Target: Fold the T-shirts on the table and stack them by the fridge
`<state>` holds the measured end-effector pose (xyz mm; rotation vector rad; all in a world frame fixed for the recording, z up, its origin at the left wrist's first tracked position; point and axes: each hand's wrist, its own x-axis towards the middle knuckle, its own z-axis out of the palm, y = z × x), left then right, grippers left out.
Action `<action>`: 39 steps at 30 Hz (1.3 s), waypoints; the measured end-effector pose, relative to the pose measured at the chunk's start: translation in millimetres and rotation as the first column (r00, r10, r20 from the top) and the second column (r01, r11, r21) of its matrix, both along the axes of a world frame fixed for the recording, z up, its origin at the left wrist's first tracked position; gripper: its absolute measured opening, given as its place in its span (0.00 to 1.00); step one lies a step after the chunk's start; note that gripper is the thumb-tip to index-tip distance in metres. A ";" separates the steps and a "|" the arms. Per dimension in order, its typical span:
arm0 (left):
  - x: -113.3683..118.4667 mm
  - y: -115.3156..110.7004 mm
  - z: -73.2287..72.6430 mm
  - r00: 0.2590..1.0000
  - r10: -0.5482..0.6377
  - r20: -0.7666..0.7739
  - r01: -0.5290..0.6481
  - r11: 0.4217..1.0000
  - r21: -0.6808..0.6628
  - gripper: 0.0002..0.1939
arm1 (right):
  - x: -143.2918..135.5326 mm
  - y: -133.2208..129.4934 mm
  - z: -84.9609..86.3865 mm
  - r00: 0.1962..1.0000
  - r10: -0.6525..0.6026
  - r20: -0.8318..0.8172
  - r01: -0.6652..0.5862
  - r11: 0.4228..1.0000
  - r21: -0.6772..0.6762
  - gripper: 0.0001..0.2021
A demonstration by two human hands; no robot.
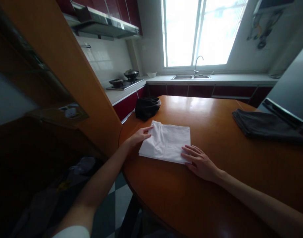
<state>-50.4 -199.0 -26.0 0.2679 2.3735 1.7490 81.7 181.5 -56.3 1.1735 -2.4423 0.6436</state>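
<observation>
1. Head view: the left arm [104, 175] slants up from the lower left; the left grip [141, 135] is open, thumb and finger parted at the left edge of the white cloth [170, 140].
2. The right arm [260, 198] reaches in from the lower right; the right grip [199, 162] is open, fingers laid on the cloth's near right corner.
3. The cloth lies folded on the bench [216, 122], between both.

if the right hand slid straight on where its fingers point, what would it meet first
The white cloth, where the fingers of the right hand already rest. Past that, the left hand or black bundle looks roughly in line; which is hard to tell.
</observation>
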 end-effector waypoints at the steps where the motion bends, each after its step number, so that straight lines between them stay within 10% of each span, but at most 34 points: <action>1: 0.6 -0.7 -1.9 1.000 0.001 -0.012 -0.002 1.000 -0.002 0.46 | 0.6 0.3 0.3 1.000 0.005 -0.012 -0.005 1.000 -0.005 0.20; 10: 5.3 2.3 -4.4 0.988 -0.007 -0.156 -0.025 0.979 -0.203 0.44 | 4.0 1.9 3.0 0.994 0.036 -0.100 -0.035 0.999 0.018 0.18; 15: -10.7 -9.1 6.3 0.933 -0.099 -0.345 -0.123 0.815 -0.566 0.37 | 2.1 -1.2 6.9 0.998 -0.015 -0.058 0.015 1.000 -0.002 0.15; 20: -42.9 26.1 10.2 0.862 -0.198 -0.467 -0.143 0.788 -0.598 0.29 | -49.9 -38.6 21.9 0.936 -0.335 0.109 0.336 0.942 0.018 0.21; 27: -40.2 77.9 -21.7 0.888 -0.246 -0.387 -0.100 0.720 -0.686 0.28 | -133.2 -74.6 17.8 0.760 -0.588 0.276 0.546 0.808 0.221 0.30; 39: -73.3 21.6 -23.3 0.956 0.081 -0.283 -0.186 0.912 -0.365 0.37 | -144.5 -38.1 -5.1 0.692 -0.623 0.365 0.616 0.773 0.152 0.32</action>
